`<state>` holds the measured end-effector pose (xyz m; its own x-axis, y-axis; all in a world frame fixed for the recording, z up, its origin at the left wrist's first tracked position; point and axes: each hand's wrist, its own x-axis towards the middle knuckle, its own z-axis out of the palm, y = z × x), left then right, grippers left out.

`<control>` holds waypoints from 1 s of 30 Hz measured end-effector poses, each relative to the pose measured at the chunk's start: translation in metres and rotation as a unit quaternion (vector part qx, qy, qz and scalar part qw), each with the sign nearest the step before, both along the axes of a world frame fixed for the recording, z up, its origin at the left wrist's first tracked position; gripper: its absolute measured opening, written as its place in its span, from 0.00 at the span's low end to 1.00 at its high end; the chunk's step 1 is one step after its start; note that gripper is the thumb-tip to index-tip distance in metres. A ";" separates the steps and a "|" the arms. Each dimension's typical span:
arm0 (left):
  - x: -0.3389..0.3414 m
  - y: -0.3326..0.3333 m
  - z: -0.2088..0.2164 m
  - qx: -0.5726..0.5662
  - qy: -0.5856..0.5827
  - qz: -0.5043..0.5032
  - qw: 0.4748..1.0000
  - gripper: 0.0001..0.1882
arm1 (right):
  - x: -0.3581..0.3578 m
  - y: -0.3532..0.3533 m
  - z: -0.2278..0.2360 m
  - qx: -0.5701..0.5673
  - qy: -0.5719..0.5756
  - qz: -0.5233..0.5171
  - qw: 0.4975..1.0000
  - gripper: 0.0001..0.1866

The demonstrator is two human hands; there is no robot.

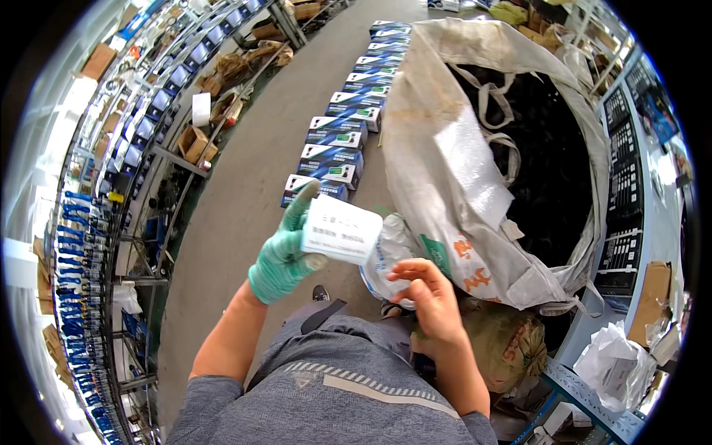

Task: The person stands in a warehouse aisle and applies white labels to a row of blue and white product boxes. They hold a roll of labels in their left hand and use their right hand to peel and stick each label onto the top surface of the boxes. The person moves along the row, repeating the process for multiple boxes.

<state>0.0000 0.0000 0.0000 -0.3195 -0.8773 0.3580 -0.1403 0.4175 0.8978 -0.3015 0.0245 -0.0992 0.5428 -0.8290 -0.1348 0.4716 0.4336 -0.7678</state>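
My left hand (282,261), in a green glove with white bands, grips what looks like a roll of white labels (343,228). Lines of dark print run across its face. The fingers and thumb lie along its left side. Just to the right is my bare right hand (430,300), fingers partly bent and apart, holding nothing that I can see. A small gap separates its fingertips from the roll. A white plastic bag (394,259) hangs or stands behind the two hands, partly covered by them.
Blue-and-white printed boxes (332,156) form a long row on the grey floor ahead. A large white bulk bag (423,141) holding dark items stands at the right. Shelving (159,152) with parts lines the left. A blue perforated metal frame (586,400) is at the lower right.
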 end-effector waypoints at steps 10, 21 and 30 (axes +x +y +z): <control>0.263 0.100 -0.043 -0.031 0.133 0.120 0.983 0.22 | 0.355 0.029 0.079 -0.149 0.073 -0.048 0.985 0.30; 0.504 0.184 -0.039 0.108 0.161 0.165 0.967 0.24 | 0.605 0.019 0.080 0.072 0.093 0.380 0.918 0.48; 0.636 0.173 -0.065 0.193 0.307 0.202 0.910 0.30 | 0.758 -0.021 0.018 0.181 0.017 0.459 0.870 0.40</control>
<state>0.6365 0.1730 -0.0650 0.2145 -0.9767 0.0008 0.3655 0.0811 0.9273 0.4569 0.0036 -0.0815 0.9439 0.0521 -0.3261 -0.2220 0.8311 -0.5099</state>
